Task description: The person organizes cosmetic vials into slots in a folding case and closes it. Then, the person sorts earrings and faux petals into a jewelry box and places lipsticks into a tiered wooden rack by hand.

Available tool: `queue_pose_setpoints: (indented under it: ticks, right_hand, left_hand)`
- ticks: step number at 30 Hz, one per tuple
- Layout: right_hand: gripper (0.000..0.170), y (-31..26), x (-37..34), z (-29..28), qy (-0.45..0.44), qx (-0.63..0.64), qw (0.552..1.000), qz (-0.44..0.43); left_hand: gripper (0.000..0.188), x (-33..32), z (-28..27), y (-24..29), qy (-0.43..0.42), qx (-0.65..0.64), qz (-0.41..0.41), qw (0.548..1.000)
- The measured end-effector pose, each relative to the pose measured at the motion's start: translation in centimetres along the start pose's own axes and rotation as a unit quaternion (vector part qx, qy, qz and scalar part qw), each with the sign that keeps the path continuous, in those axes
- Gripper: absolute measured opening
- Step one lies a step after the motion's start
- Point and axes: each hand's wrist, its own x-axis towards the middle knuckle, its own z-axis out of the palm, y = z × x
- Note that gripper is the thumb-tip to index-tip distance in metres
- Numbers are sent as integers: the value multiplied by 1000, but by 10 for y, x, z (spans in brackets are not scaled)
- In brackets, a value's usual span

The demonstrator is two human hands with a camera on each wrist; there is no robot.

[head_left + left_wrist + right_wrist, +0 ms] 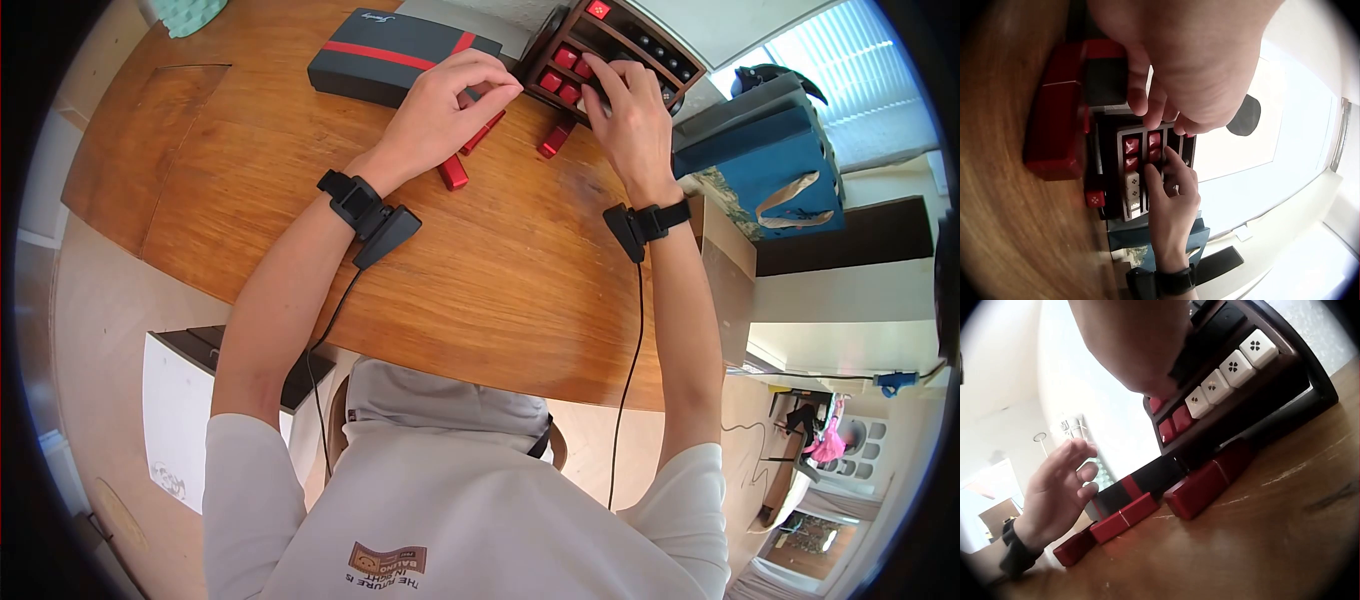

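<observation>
A dark wooden rack [1254, 387] holds red and white square-ended tubes, lipstick-like, in rows. Four-petal emblems mark the white ones [1237, 367]. My right hand [632, 115] reaches into the rack; its thumb and index finger pinch a red tube [1154, 153] in an upper row. Left of the rack, my left hand [445, 110] hovers over the table with loosely bent fingers and nothing visible in them. Beneath it lie two red tubes [453, 172], and another red tube [555, 138] lies before the rack. Silver bands circle the tubes' middles.
A dark gift box [370, 60] with a red ribbon stands on the wooden table [500, 270], behind my left hand. To the right of the rack are a blue paper bag [770, 165] and a cardboard box [728, 240]. Cables run down from both wrist cameras.
</observation>
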Motion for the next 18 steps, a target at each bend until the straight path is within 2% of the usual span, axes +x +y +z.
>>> queue_pose_setpoints:
  ticks: [2, 4, 5, 7, 8, 15, 17, 18]
  right_hand:
    - [28, -3, -5, -6, -9, 13, 1000, -5]
    - [34, -5, -13, -11, -89, 96, 990, -61]
    - [34, -9, -16, -14, -88, 96, 990, -61]
    - [38, -18, -23, -20, -199, 146, 963, -111]
    - [38, -21, -27, -20, -228, 142, 956, -121]
    - [31, -13, -38, -14, -248, 135, 952, -116]
    - [25, -13, -33, -18, -158, 186, 966, -84]
    - [25, -14, -29, -22, -159, 185, 966, -85]
  left_hand:
    - [15, 0, 0, 0, 2, 3, 2, 1000]
    - [15, 1, 0, 0, 5, 7, 5, 1000]
    - [16, 0, -1, 0, 7, 8, 4, 1000]
    - [16, 0, 0, 0, 6, 7, 2, 1000]
    - [16, 0, 0, -1, 6, 5, 8, 1000]
    - [19, 1, 1, 0, 17, -2, 17, 1000]
    - [18, 1, 0, 0, 15, -2, 18, 1000]
    - [18, 1, 0, 0, 14, -3, 17, 1000]
